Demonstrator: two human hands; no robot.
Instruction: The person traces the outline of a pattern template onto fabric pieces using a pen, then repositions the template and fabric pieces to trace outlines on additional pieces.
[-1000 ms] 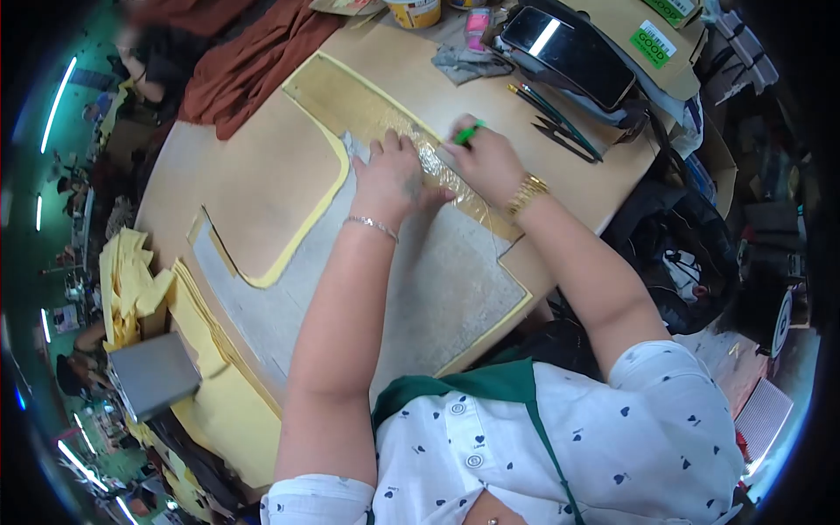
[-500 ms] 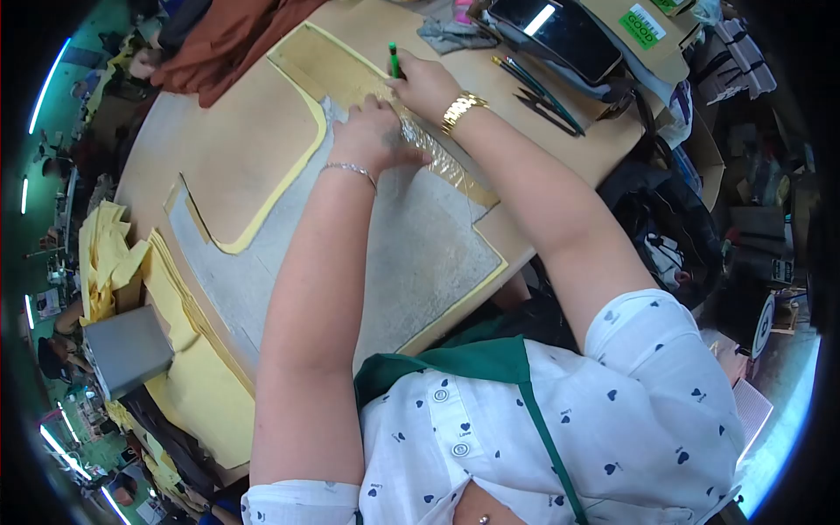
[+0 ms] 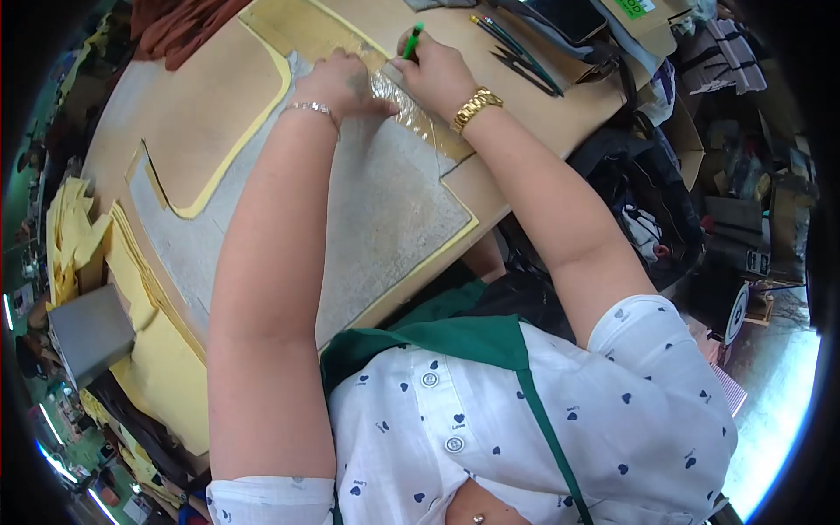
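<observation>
A grey pattern template (image 3: 394, 219) lies flat on the table over yellow fabric (image 3: 276, 98), whose edge shows along the template's curve. Shiny clear tape (image 3: 404, 112) covers part of its brownish upper strip. My left hand (image 3: 337, 86) presses down on the template beside this tape, fingers and thumb spread, with nothing in its grasp. To its right, my right hand (image 3: 437, 80) is closed around a green pen (image 3: 412, 44), held fairly upright at the strip's right edge. The pen's tip is hidden by my fingers.
Several pencils and dark scissors (image 3: 525, 70) lie at the upper right, near a phone (image 3: 569, 17). Stacked yellow fabric (image 3: 162, 350) and a grey box (image 3: 92, 334) are at the left. Rust-coloured cloth (image 3: 179, 31) sits at the far edge. A black bag (image 3: 643, 197) stands right of the table.
The view has shifted, so the table sits further up and left. My right hand has moved back along the strip's edge toward me, with the pen tilting more; my left hand stays on the template.
</observation>
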